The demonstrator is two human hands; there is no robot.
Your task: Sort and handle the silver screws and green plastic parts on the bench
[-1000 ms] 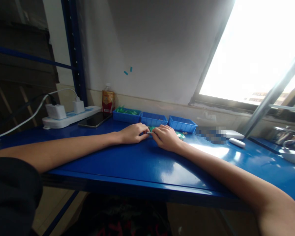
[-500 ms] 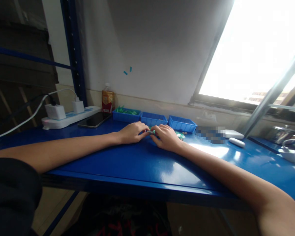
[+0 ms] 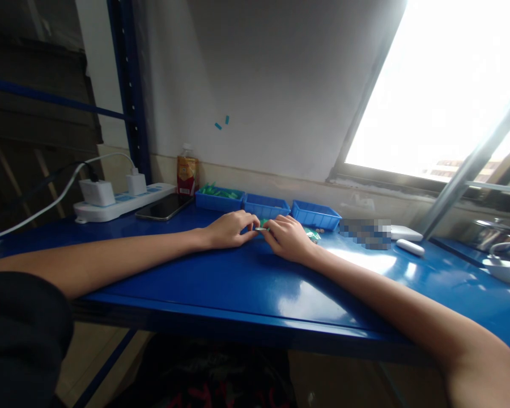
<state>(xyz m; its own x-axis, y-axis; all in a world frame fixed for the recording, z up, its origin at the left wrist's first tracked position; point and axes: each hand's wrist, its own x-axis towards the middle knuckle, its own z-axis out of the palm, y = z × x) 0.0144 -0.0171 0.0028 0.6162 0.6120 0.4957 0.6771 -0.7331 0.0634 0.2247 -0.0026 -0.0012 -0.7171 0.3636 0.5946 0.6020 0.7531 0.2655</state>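
Over the blue tabletop (image 3: 221, 277), my left hand (image 3: 233, 229) and my right hand (image 3: 289, 238) meet with their fingertips pinched. Between them is a small, thin, pale shiny piece (image 3: 260, 229), too small to name. Its left end is at my left thumb and index finger; its right end runs into my right fingers, which partly hide it. Something green (image 3: 263, 222) shows just behind the fingertips. Beside my right wrist lies a green and white packet (image 3: 313, 235), partly covered by the hand.
Along the wall stand a blue bin (image 3: 219, 202) of green pieces and two more blue bins (image 3: 266, 205). At left are a phone (image 3: 165, 207), a power strip (image 3: 110, 209) with chargers, and a bottle (image 3: 187, 173). White devices (image 3: 409, 247) lie at right.
My fingers have shifted slightly around the small piece, which now looks brighter and seems turned. My right index finger has curled in. Both forearms stay in place.
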